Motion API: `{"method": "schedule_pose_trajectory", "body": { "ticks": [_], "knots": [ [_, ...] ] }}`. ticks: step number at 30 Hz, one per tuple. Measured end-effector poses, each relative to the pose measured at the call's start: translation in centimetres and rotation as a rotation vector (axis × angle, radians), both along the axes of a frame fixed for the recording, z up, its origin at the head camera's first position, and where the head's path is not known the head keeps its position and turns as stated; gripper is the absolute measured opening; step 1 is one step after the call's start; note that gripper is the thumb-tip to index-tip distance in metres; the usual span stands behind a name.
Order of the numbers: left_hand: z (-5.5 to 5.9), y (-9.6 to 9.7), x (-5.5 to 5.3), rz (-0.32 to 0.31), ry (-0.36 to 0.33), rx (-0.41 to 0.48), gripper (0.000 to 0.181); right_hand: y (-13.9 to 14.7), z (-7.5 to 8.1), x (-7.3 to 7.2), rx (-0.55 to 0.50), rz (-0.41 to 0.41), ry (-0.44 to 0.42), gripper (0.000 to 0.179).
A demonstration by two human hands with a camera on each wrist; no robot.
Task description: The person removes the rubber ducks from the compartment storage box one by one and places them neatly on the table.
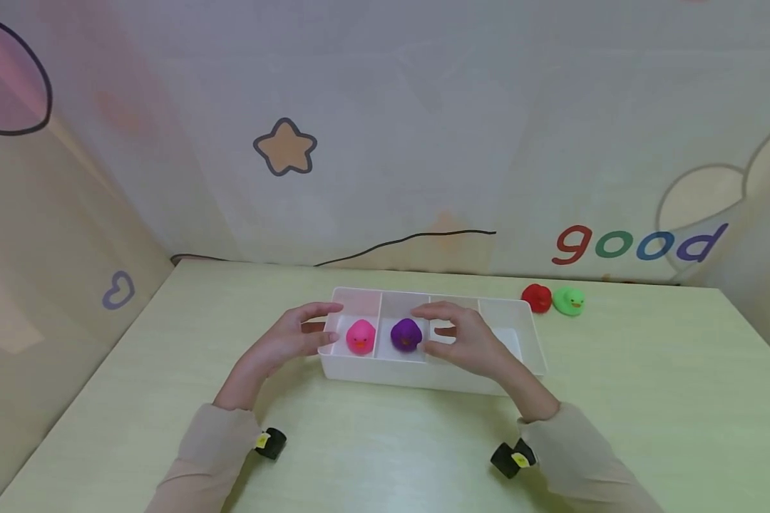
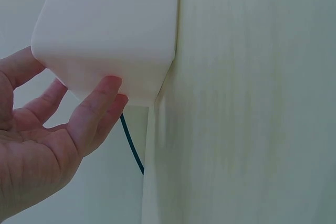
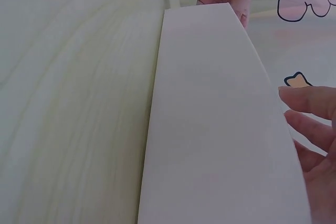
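From my head view, I have a white box lying lengthwise on the pale table, split into four sections side by side. The purple duck sits in the second section from the left, and the pink duck sits in the leftmost one, its beak facing my camera. My right hand reaches over the box with its fingers spread, index above and thumb just beside the purple duck; I cannot tell whether the skin actually touches it. The back of that hand covers part of the sections to the right. My left hand is at the box's left end, thumb and fingers apart, and my left wrist view shows fingertips resting against the end wall. In my right wrist view, the long near wall of the box fills the middle and hides the ducks, with the right fingers apart along its upper edge and the left hand at the far end. Outside the box, near its far right corner, the red duck rests on the table, and the green duck is just to its right. Behind the table I see a pale backdrop, printed with an orange star and the colored word "good".
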State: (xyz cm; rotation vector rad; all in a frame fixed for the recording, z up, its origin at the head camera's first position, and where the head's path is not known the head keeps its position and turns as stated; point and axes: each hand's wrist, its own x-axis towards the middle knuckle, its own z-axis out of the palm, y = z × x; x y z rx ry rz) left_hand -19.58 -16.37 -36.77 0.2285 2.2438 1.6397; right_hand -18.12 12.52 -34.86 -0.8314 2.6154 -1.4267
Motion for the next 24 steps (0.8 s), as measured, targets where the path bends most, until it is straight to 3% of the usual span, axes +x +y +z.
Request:
{"method": "schedule_pose_trajectory", "body": {
  "ticks": [24],
  "knots": [
    [-0.2, 0.0, -0.2, -0.006, 0.000, 0.016, 0.052, -1.6, -0.2, -0.6, 0.100, -0.002, 0.012, 0.042]
  ]
}}
